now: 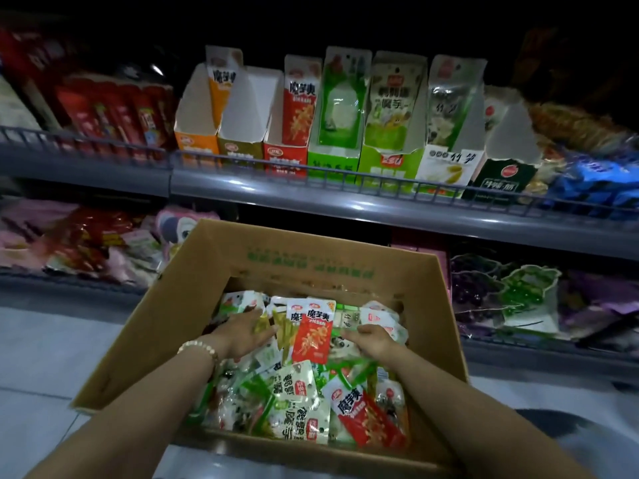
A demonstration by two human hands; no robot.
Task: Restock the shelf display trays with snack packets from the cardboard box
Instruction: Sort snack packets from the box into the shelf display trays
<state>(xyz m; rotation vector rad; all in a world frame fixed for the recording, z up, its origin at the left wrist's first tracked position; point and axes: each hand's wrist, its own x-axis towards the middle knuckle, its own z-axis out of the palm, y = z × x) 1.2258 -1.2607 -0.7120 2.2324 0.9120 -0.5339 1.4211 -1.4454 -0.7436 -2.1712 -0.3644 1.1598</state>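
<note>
An open cardboard box (193,288) sits on the floor below the shelf, full of mixed snack packets (297,406). Both my hands are down inside it. My left hand (242,331), with a bead bracelet at the wrist, grips some yellow-green packets (264,323). My right hand (375,340) has its fingers curled down into the heap; what they hold is hidden. A red packet (313,337) stands between the hands. On the shelf above is a row of display trays: orange (195,140), olive (242,146), red (285,155), green (332,164) and others to the right.
A grey shelf rail (311,191) runs in front of the trays. Red packs (114,112) lie on the shelf at the left and blue bags (598,181) at the right. The lower shelf holds pink and purple bags (501,292). Pale floor tiles (45,354) surround the box.
</note>
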